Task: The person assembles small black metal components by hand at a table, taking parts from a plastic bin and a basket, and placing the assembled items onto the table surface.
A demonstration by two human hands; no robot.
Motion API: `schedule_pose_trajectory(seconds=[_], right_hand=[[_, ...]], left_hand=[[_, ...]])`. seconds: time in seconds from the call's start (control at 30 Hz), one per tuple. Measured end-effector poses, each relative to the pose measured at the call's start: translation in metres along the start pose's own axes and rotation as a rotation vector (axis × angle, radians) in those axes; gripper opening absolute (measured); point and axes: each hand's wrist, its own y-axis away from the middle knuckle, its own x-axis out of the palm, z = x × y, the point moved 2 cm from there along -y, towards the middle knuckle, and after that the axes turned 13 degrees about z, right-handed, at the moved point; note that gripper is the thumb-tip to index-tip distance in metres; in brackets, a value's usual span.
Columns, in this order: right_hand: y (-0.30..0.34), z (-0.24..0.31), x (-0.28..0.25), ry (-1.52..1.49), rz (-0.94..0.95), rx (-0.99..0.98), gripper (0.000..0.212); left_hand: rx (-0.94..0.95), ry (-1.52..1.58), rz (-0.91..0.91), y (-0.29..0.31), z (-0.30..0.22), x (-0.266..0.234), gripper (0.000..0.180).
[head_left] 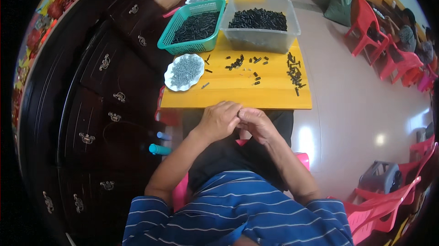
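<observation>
At the yellow table (238, 97), left hand (221, 120) and right hand (257, 124) meet beside the near edge, angled inward, fingers curled; whether gripping anything, I cannot tell.

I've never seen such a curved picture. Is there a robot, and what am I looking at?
No robot: it's a person's bare left hand and right hand. A fisheye camera on their head looks down, so straight edges bend. On the yellow table stand a green basket and a clear bin of small black pieces, plus a white plate of silvery pieces; more black ones lie loose. The hands meet by the table's near edge, seemingly pinching a tiny dark item, too hidden to identify.
</observation>
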Motion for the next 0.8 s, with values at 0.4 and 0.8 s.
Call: schedule_pose_trajectory(seconds=[0.4,0.8], right_hand=[[0.002,-0.010,-0.011,0.165,-0.123,0.054,0.021],[0.009,-0.002,-0.006,0.150,-0.103,0.088,0.029]], left_hand=[[-0.058,0.006,0.006,0.010,0.010,0.016,0.026],[0.038,0.433,0.066,-0.001,0.022,-0.007,0.026]])
